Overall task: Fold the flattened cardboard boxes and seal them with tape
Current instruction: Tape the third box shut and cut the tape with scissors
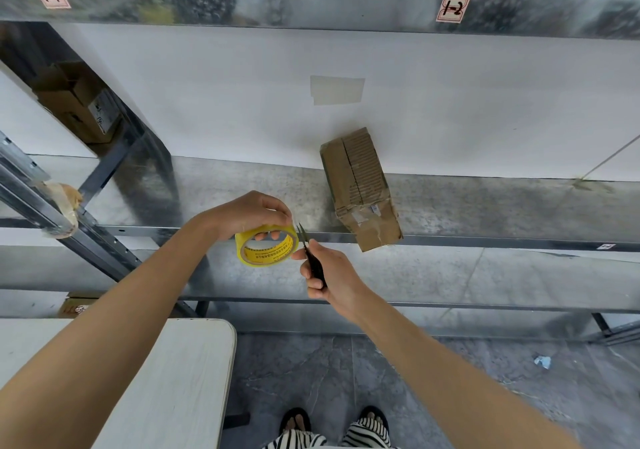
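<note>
Right at the shelf edge (pixel 485 240) — tape roll (pixel 268 252), snips (pixel 314 264), overhanging box (pixel 360 185)

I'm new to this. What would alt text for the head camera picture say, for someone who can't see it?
Seen from above, a person's left hand grips a yellow tape roll while the right hand holds small black snips at the roll's edge. Beyond them a cardboard bundle lies on a metal shelf; a white table is at lower left.
</note>
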